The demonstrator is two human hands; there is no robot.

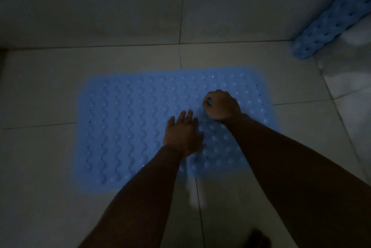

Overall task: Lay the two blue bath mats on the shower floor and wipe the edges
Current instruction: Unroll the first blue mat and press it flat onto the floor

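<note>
One blue bath mat (128, 127) with rows of bumps and small holes lies flat on the pale tiled shower floor (40, 157). My left hand (183, 134) rests palm down on the mat's middle, fingers spread. My right hand (221, 107) sits further back and to the right on the same mat, fingers curled into a loose fist with nothing visible in it. A second blue mat (329, 21) leans rolled or folded against the wall at the upper right corner.
A tiled wall (100, 7) rises just behind the mat. Bare floor tiles surround the mat on the left, front and right. A dark shape, maybe a foot (259, 237), shows at the bottom edge. The light is dim.
</note>
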